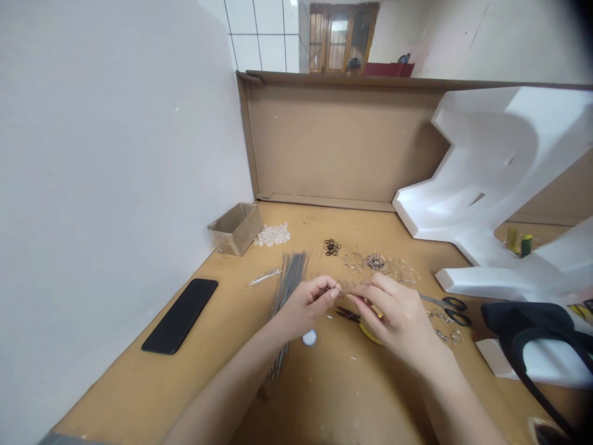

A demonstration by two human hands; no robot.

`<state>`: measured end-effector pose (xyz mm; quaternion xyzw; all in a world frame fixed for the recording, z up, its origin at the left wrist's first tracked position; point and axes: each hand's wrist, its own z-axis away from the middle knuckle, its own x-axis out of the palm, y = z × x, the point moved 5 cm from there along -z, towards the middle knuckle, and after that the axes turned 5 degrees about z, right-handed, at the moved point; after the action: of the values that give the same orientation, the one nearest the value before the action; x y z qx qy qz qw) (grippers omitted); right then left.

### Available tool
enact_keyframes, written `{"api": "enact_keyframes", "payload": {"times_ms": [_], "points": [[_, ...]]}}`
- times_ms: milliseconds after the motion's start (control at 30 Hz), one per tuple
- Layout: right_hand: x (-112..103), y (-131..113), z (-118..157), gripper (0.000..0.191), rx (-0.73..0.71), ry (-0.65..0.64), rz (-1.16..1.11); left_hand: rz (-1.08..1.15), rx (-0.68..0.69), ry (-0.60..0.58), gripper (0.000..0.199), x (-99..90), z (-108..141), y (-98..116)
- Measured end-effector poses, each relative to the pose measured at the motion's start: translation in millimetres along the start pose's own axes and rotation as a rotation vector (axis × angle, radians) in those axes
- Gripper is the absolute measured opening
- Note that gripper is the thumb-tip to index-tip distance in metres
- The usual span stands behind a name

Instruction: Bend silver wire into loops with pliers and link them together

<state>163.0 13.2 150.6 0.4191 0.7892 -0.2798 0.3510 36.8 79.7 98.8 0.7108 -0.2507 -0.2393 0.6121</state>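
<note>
Both hands meet fingertip to fingertip above the middle of the table. My left hand (311,303) pinches a thin piece of wire (343,290) between thumb and forefinger, and the fingers of my right hand (386,303) close on its other end. The wire is so fine that its full shape does not show. Under my left wrist lies a bundle of straight grey wires (291,278). Pliers with yellow handles (347,314) rest partly hidden below my right hand. Just beyond the fingers are a small pile of black rings (332,248) and several bent wire pieces (376,262).
Left of the wires lie a black phone (180,315) and thin metal rods (265,277). A small cardboard box (235,228) stands beside clear beads (273,235). Scissors (451,306), more wire loops (447,334), white foam packing (486,154) and a black strap-like object (523,327) occupy the right.
</note>
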Motion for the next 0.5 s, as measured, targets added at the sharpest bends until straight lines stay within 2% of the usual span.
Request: {"api": "enact_keyframes", "payload": {"times_ms": [133, 233, 300, 400, 500], "points": [[-1.1, 12.9, -2.4, 0.012, 0.145, 0.047, -0.216, 0.056, 0.004, -0.060, 0.024, -0.7, 1.2, 1.0], [1.6, 21.6, -4.5, 0.013, 0.269, 0.090, -0.285, 0.105, -0.012, -0.075, 0.023, -1.5, 0.8, -0.5], [6.7, 27.5, -4.9, 0.015, 0.373, 0.062, -0.346, 0.115, -0.023, -0.067, 0.022, -1.6, 0.5, -0.9], [16.3, 33.7, -3.3, 0.019, 0.537, -0.019, -0.576, 0.112, -0.045, -0.052, 0.021, -1.4, -0.4, -2.2], [20.1, 35.3, -1.7, 0.020, 0.621, -0.048, -0.753, 0.102, -0.064, -0.049, 0.023, -1.0, -2.6, -7.2]]}}
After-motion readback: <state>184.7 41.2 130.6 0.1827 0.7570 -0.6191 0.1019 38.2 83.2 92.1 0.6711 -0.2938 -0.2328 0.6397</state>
